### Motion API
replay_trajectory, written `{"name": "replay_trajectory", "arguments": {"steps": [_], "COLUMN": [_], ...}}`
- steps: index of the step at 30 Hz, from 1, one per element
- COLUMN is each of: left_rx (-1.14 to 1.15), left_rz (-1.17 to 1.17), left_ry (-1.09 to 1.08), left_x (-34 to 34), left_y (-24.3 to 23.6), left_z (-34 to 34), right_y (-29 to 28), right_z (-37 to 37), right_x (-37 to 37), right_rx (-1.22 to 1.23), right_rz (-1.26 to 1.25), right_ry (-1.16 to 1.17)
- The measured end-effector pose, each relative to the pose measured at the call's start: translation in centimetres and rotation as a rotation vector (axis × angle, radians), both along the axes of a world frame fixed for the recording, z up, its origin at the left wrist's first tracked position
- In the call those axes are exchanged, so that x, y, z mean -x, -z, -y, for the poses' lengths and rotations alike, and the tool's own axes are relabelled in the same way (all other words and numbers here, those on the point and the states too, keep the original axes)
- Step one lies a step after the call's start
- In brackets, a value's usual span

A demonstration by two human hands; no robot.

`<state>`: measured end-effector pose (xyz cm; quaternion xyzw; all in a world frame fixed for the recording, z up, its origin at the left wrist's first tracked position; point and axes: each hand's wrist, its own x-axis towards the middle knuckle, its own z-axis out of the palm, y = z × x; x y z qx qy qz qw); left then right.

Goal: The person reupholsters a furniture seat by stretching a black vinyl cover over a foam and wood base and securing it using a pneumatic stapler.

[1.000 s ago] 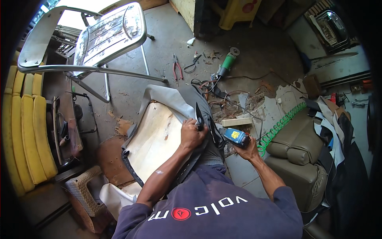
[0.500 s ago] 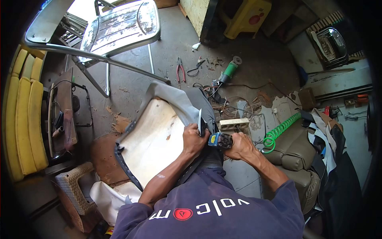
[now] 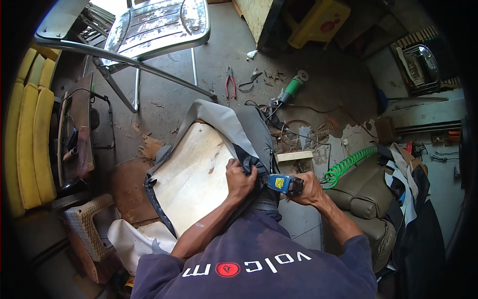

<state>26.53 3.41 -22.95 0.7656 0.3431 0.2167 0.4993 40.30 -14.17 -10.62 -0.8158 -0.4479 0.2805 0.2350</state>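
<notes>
A pale wooden seat panel (image 3: pixel 191 164) lies tilted across my lap, its back face up. Grey cover fabric (image 3: pixel 219 118) wraps over its far edge, and its dark side shows by my fingers. My left hand (image 3: pixel 240 182) is closed on the folded fabric (image 3: pixel 247 160) at the panel's right edge. In my right hand (image 3: pixel 307 189) is a blue staple gun (image 3: pixel 282 184), its nose pointing left at that edge, close to my left fingers. Whether the nose touches the fabric is hidden. Dark fabric with staples (image 3: pixel 158 207) runs along the panel's left edge.
A green coiled air hose (image 3: pixel 351 162) stretches right over olive cushions (image 3: pixel 366 194). Ahead on the floor lie red-handled pliers (image 3: pixel 230 82), scissors (image 3: pixel 250 82), a green angle grinder (image 3: pixel 294 88) and a power strip (image 3: pixel 295 156). A metal folding chair (image 3: pixel 157 30) stands at far left.
My left hand has drawn the fabric down and over the panel's right edge. The staple gun has shifted slightly right and down, its nose now turned toward that edge.
</notes>
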Motion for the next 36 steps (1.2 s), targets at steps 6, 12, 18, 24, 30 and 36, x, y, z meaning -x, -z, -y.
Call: {"name": "replay_trajectory", "arguments": {"steps": [6,12,18,24,30,36], "left_rx": [0.015,-0.063,-0.117,-0.129,0.254,-0.894], "left_rz": [0.015,-0.040,0.047,-0.028,0.123,0.067], "left_ry": [-0.012,0.052,0.123,0.604,0.443,1.028], "left_x": [-0.2,0.0,0.3,1.4,1.3,-6.0], "left_y": [-0.4,-0.5,-1.5,-2.8,-3.6,-6.4], "left_z": [-0.2,-0.3,-1.0,-5.1,-9.8,-9.8], "right_y": [-0.1,-1.9,-1.8,0.5,-2.4,-1.9], "right_z": [-0.4,-4.2,-5.1,-2.1,-2.3,-2.1], "right_x": [-1.2,-2.5,-3.7,-2.4,-0.8,-0.6], "right_rx": [0.008,0.297,0.387,0.300,0.281,0.258], "right_rz": [0.036,0.089,0.082,0.138,0.056,0.085], "right_ry": [-0.063,-0.171,-0.194,-0.116,-0.093,-0.111]}}
